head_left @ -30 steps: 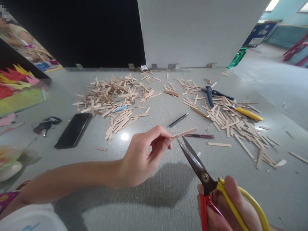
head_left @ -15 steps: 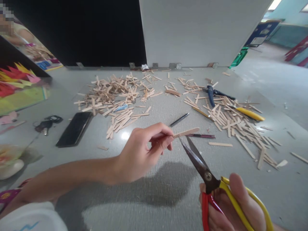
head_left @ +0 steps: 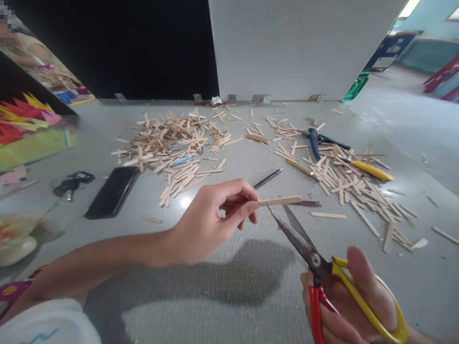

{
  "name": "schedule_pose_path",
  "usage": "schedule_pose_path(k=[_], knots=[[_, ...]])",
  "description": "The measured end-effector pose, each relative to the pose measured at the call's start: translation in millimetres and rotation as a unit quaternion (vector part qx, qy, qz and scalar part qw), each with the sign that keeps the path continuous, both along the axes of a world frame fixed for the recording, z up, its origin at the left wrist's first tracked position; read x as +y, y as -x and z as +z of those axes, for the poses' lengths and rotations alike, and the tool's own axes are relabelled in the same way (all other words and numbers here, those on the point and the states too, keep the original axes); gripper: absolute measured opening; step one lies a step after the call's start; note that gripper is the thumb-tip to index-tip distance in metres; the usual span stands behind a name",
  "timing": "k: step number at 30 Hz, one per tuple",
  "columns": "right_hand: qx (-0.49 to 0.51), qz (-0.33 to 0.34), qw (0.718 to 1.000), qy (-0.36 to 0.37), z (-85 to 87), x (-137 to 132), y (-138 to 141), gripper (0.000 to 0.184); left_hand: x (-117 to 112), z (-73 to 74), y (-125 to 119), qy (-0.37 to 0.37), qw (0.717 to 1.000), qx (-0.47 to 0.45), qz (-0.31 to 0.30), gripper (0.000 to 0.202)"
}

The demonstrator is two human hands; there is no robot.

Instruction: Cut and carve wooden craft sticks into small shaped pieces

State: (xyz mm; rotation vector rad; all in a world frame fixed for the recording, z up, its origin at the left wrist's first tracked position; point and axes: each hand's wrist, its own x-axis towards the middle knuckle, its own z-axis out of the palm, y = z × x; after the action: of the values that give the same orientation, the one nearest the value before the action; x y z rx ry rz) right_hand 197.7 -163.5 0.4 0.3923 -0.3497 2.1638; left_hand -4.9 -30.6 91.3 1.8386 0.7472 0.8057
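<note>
My left hand (head_left: pixel 222 220) pinches one end of a wooden craft stick (head_left: pixel 283 201) between thumb and fingers, above the middle of the table. The stick's rounded end points right. At lower right my right hand (head_left: pixel 358 296) grips a pair of scissors (head_left: pixel 304 248) by the red and yellow handles. Their dark blades are parted a little, and the tips lie just below the stick near my left fingertips. Whether a blade touches the stick I cannot tell. Under the stick's far end a dark red pen (head_left: pixel 308 203) lies partly covered.
Heaps of craft sticks (head_left: pixel 168 136) lie left and right. Dark blue pliers (head_left: pixel 314 143), a yellow-handled tool (head_left: pixel 373 170) and a yellow cutter (head_left: pixel 301 168) rest at right. A black pen (head_left: pixel 268 178) lies behind my left hand; a phone (head_left: pixel 112 193) and keys (head_left: pixel 68 187) are left. Boards (head_left: pixel 279 48) stand behind.
The scissors have shifted slightly right, and their blades look a little wider apart. The craft stick has swung nearer level, its free end lower and farther right.
</note>
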Motion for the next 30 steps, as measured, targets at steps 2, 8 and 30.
schedule_pose_path(k=[2, 8, 30], knots=[[-0.037, 0.021, 0.999, -0.021, -1.5, 1, -1, 0.093, -1, 0.6, 0, -0.003, 1.0, 0.004, -0.002, 0.016], [0.017, -0.021, 0.999, 0.034, 0.1, -6, 8, 0.086, -2, -0.2, -1, -0.007, 1.0, 0.018, 0.001, 0.016], [-0.225, 0.12, 0.967, 0.022, 14.3, 9, -43, 0.09, -2, -2.4, -2, -0.01, 0.999, 0.03, 0.012, 0.016]])
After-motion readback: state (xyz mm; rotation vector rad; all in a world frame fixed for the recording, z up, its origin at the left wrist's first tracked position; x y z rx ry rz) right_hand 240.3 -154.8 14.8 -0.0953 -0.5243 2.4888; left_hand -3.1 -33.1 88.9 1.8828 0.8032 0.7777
